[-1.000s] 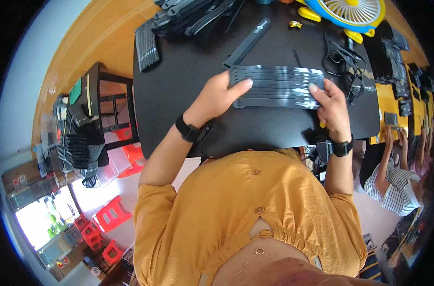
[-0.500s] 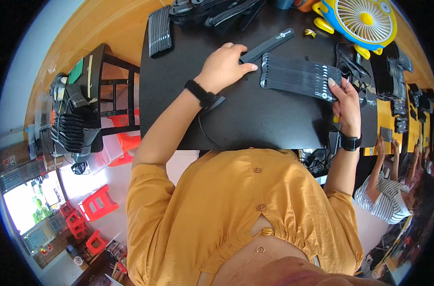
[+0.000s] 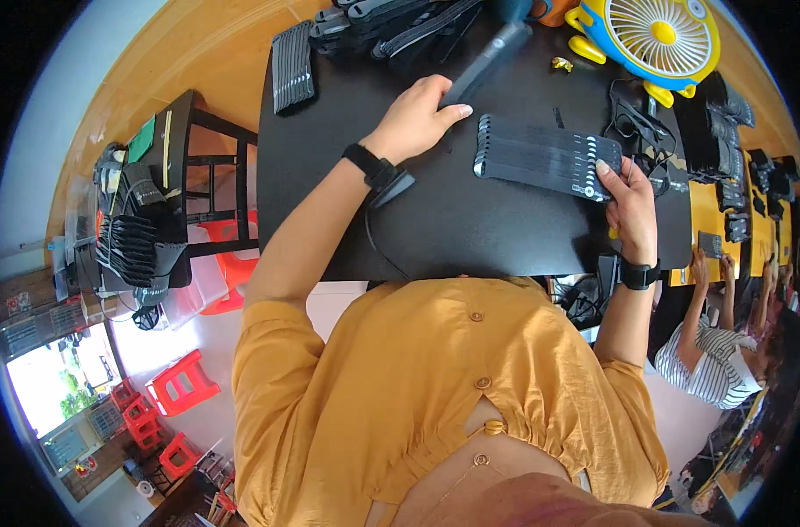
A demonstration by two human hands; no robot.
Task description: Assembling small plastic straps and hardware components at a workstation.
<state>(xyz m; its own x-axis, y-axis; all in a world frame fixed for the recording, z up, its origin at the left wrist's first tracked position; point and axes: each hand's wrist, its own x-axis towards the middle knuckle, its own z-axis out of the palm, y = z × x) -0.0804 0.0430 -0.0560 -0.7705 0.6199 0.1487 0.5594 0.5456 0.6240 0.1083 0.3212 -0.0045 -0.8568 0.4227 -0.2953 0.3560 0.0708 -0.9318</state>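
Black straps [image 3: 545, 156] under right hand [image 3: 630, 206]

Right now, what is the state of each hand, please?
Left hand: closed on a long black strap.
Right hand: holding the right end of the row of black straps on the table.

A row of flat black straps [image 3: 545, 158] lies side by side on the black table [image 3: 470, 237]; a long black strap [image 3: 488, 53] lies angled just beyond it.
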